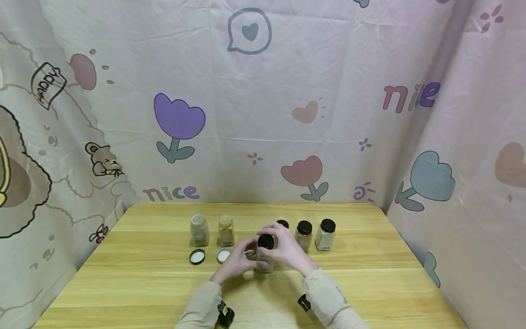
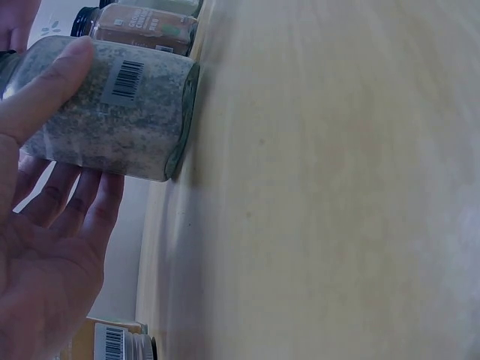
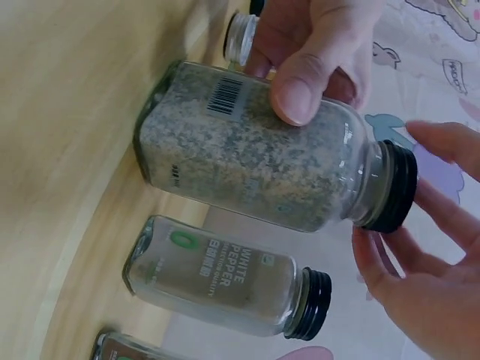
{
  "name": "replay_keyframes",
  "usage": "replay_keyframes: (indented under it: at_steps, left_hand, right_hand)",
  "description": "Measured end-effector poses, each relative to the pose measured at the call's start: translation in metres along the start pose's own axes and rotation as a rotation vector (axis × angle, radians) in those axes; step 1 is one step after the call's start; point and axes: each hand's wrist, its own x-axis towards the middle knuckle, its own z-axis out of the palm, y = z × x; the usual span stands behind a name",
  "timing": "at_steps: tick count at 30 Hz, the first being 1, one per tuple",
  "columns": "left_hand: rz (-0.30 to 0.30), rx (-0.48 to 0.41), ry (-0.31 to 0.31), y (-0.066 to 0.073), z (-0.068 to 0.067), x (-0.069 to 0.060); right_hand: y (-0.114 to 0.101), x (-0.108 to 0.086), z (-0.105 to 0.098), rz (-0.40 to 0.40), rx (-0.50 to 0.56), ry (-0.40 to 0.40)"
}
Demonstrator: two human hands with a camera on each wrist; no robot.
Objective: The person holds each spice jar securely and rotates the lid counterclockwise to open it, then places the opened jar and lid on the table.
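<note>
My left hand (image 1: 237, 261) grips the body of a glass spice jar (image 3: 247, 146) full of speckled grey-beige grains. Its thumb (image 2: 64, 79) lies along one side near a barcode label, and the fingers support the opposite side. The jar stands close to or on the tabletop; I cannot tell if its base touches. Around its black screw lid (image 3: 396, 186) curl the fingers and thumb of my right hand (image 1: 285, 246). The lid sits on the jar's neck. A capped white pepper jar (image 3: 217, 274) stands beside it in the right wrist view.
Two lidless jars, one pale (image 1: 199, 232) and one yellowish (image 1: 226, 232), stand at the left. In front of them lie a black-rimmed lid (image 1: 197, 257) and another lid (image 1: 223, 255). Capped jars stand right, including a brown one (image 1: 303, 238) and a whitish one (image 1: 325, 236). Printed curtains surround the table.
</note>
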Motion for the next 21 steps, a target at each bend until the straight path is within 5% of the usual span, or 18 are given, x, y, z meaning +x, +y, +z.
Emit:
replay_keyframes:
  at_steps: [9, 21]
  left_hand:
    - [0.002, -0.037, -0.009, 0.0001, -0.0001, 0.0011]
    - [0.003, -0.012, -0.007, -0.0006, 0.0005, 0.0008]
  right_hand:
    - [-0.0035, 0.0, 0.0078, 0.029, -0.117, 0.111]
    - [-0.0026, 0.0003, 0.0031, -0.016, -0.019, -0.005]
